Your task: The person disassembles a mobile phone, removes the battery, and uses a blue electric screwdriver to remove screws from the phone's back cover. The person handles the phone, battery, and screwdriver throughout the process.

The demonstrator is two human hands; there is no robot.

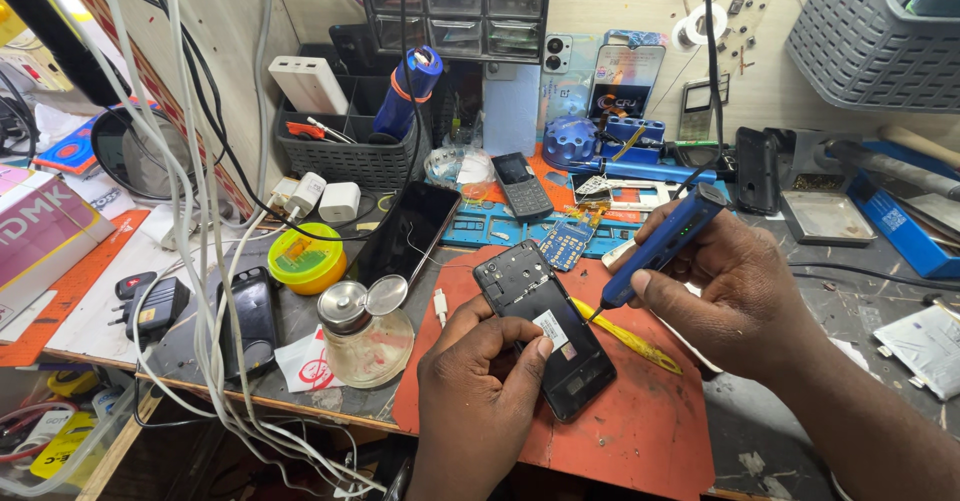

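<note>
An opened black phone [548, 326] with its back cover off lies on a red work mat [640, 426]. My left hand [478, 386] grips the phone's lower left side, thumb across its body. In my right hand [735, 296] is a blue electric screwdriver [660, 246], held like a pen. Its tip points down just right of the phone, over a yellow pry tool [628, 338] lying on the mat.
A glass jar with a metal lid [362, 333], a yellow-green tin [306, 259], a dark smartphone [408, 231] and a keypad phone [521, 183] lie left and behind. White cables [190, 211] hang at left. A grey basket [352, 146] and drawer unit [455, 6] stand behind.
</note>
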